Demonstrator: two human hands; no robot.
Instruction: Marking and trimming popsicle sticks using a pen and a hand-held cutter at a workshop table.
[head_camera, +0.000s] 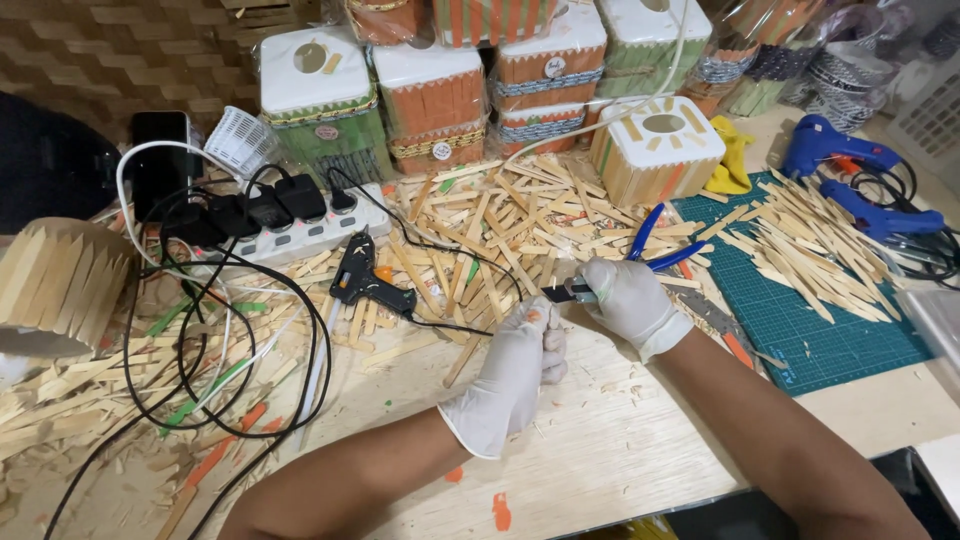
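Blue-handled cutting pliers (640, 245) with dark metal jaws lie clenched in the right hand (628, 300), which wears a thin white latex glove; the jaws point left toward the left hand (515, 375), and the two curved blue handles stick out behind the knuckles, over the middle of the table. The left hand, gloved the same way, is closed on itself with a small orange piece (537, 316) pinched at the fingertips, just beside the jaw tips; whether the jaws touch that piece I cannot tell.

Around the hands spreads a loose heap of flat pale wooden craft sticks (500, 225), smooth, narrow and cut at slants, some tinted green or orange. A black hot-glue gun (365, 280) with an orange trigger rests among them, its cable running to a white power strip (300, 230) crowded with black plugs. To the right a dark green gridded cutting mat (800, 320) carries a second pile of trimmed sticks (800, 245), and two blue glue guns (850, 180) lie beyond it.

The surface is a light plywood tabletop (610, 450), grainy and spotted with orange paint, against a woven brown wall (100, 50).

At the back stand square stick-clad boxes with white lids (320, 95), banded in green, orange and patterned ribbon, wrapped in clear film, with small round labels on their fronts. One unwrapped plain wooden box (655, 150) sits nearest the pliers.
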